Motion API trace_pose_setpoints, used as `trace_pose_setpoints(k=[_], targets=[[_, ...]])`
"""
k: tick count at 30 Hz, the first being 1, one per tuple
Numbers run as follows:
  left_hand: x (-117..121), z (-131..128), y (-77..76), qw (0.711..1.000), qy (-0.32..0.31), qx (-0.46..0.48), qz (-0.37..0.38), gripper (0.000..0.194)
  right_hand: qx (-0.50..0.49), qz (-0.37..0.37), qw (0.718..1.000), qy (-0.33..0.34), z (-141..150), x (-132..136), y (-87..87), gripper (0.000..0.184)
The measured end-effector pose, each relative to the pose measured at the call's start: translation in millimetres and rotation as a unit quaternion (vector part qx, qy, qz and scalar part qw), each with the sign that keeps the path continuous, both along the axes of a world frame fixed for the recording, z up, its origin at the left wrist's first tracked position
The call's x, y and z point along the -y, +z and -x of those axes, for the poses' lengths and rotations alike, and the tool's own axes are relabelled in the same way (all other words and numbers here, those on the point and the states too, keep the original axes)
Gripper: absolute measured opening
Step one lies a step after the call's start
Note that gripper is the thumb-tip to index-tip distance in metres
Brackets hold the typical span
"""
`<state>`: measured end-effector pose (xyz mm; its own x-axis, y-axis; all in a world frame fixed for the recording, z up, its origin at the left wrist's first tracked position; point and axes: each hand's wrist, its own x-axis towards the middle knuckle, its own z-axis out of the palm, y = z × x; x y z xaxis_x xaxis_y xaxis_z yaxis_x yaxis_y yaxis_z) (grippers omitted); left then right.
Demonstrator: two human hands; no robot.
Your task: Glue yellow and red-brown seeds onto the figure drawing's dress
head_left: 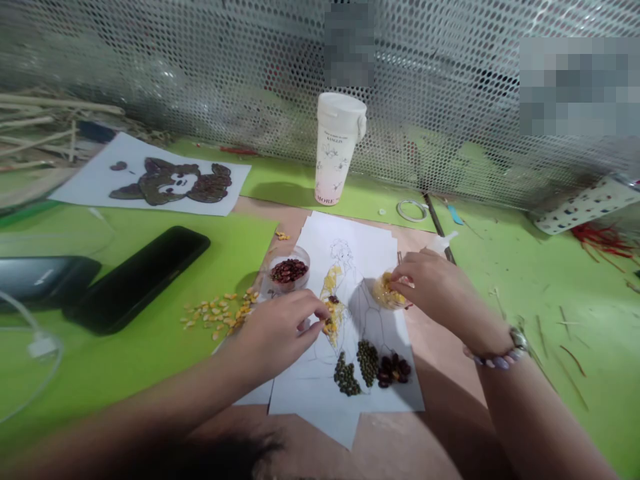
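Observation:
A white sheet with a pencil drawing (370, 260) lies before me, partly covered with yellow bits, green beans (368, 363) and dark red beans (394, 371). My left hand (283, 323) rests over its left side, thumb and forefinger pinched at the yellow patch (330, 283); what they grip, if anything, is too small to name. With a beaded bracelet on its wrist, my right hand (440, 290) dips its bunched fingertips into a small clear dish of yellow pieces (383, 293). Those fingertips partly hide the contents. Left of the drawing stands a round dish of reddish-brown beans (289, 271).
Loose corn kernels (220, 317) lie left of my left hand, near a black phone (145, 277). A lidded white cup (340, 147) stands behind the drawing. Further off are a finished dog picture (185, 180), a tape ring (412, 211) and a perforated metal panel (240, 80).

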<state>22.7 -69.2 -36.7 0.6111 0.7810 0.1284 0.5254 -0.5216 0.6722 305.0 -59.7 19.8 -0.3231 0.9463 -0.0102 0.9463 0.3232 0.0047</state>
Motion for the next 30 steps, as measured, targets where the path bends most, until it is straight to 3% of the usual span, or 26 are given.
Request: trace_pose_setpoints(k=[5, 10, 14, 19, 25, 30], targets=[[1, 0, 0.2, 1.000, -0.004, 0.010, -0.011, 0.013, -0.014, 0.007, 1.000, -0.015, 0, -3, -3.2, 0.012], [0, 1, 1.2, 1.000, -0.002, 0.016, -0.022, 0.013, -0.040, -0.002, 0.999, -0.027, -3, 2, 8.8, 0.016], [0, 1, 1.0, 1.000, -0.003, 0.016, -0.020, 0.013, -0.101, -0.035, 0.993, -0.050, -9, 10, 18.6, 0.011], [2, 1, -1.5, 1.000, -0.003, 0.012, -0.007, 0.012, -0.192, -0.030, 0.980, -0.032, -9, 24, 26.1, 0.006], [7, 1, 2.2, 0.999, -0.015, 0.012, 0.027, 0.010, -0.290, 0.034, 0.956, 0.009, 19, 52, 29.6, 0.008], [11, 0, 4.7, 0.998, -0.038, -0.018, 0.043, 0.008, -0.409, 0.174, 0.893, -0.074, 42, 74, 11.5, 0.011]])
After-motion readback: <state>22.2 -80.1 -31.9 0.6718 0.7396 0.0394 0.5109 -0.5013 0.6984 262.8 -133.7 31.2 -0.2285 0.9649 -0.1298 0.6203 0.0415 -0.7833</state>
